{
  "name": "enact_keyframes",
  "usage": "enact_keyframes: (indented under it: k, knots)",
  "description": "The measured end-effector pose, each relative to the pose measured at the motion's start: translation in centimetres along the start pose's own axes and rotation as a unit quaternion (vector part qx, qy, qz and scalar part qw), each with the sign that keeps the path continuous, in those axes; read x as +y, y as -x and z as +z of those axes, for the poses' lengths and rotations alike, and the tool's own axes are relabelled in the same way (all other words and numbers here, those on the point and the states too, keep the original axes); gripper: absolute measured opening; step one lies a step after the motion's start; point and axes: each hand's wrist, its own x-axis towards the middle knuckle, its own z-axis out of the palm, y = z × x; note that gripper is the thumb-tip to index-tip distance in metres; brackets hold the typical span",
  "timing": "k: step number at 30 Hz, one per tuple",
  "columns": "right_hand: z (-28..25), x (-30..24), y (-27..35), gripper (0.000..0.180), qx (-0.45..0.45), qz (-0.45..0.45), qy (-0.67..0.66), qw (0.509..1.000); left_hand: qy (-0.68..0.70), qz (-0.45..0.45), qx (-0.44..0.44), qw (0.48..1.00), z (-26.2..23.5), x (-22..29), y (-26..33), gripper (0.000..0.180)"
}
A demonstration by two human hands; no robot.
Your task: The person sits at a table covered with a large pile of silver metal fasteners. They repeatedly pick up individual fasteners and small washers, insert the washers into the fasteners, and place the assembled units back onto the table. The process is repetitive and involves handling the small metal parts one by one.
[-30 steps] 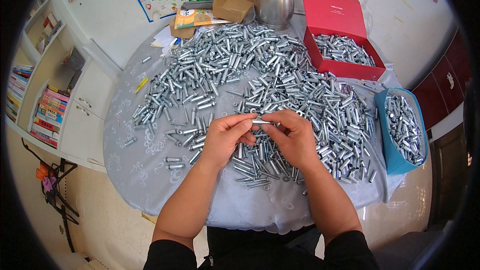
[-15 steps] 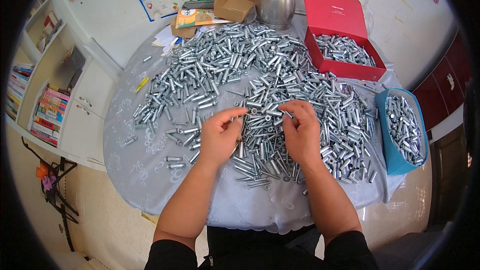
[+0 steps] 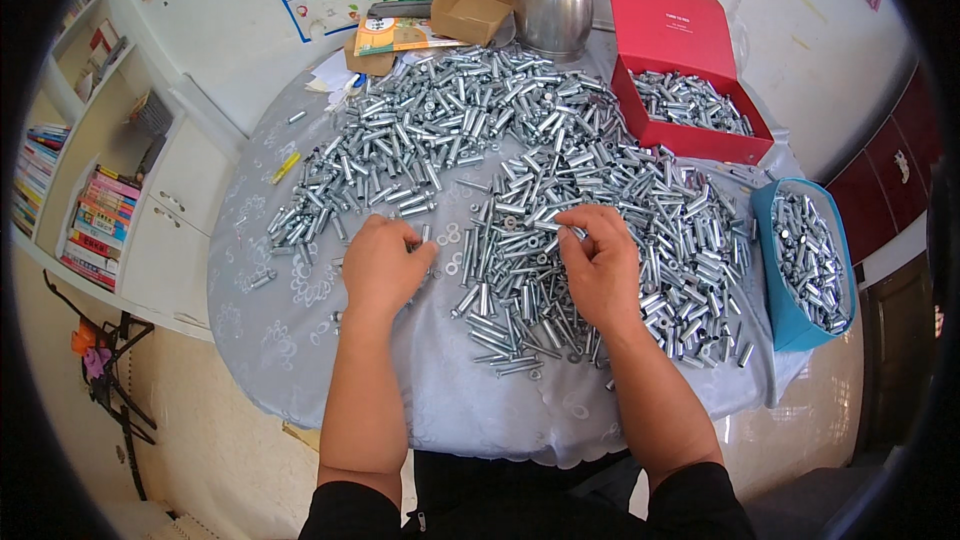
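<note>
"Where are the metal bolts (image 3: 690, 240) in our frame?" "We see them heaped across a cloth-covered bench (image 3: 265, 360), with more filling an open red box (image 3: 690, 143) at the back and a blue container (image 3: 785, 322) at the right edge."

"And the left hand (image 3: 384, 268)?" "Palm down, near the front of the left-hand bolts, its fingers curled inward. A bolt shows just beside the fingertips; we cannot tell whether anything is gripped."

"The right hand (image 3: 600, 265)?" "Over the right-hand heap, thumb and forefinger slightly parted. We catch bright metal between them, but cannot tell whether it is held or lies behind."

"Behind the heap?" "A steel canister (image 3: 553, 15), beside a small cardboard box (image 3: 468, 16)."
</note>
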Motion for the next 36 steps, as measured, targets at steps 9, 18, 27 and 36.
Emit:
enact_keyframes:
  k: [9, 18, 27, 36]
  knots:
    - [0.0, 0.1, 0.0, 0.013, 0.005, -0.013, -0.003, 1.0, 0.154, 0.024, -0.004, 0.988, 2.0, -0.4, -0.8, 0.021]
    - [0.1, -0.1, 0.1, 0.013, -0.011, -0.005, -0.02, 1.0, 0.639, 0.018, -0.135, 0.757, 2.6, 2.8, 0.6, 0.035]
    - [0.4, -0.3, 0.2, 0.015, -0.041, -0.02, -0.025, 0.999, 0.651, 0.025, -0.125, 0.749, 3.6, 4.3, 1.6, 0.026]
    - [0.6, 0.1, 0.4, 0.025, -0.111, 0.066, -0.146, 0.981, 0.633, 0.069, -0.137, 0.758, 4.2, 4.2, 2.1, 0.01]
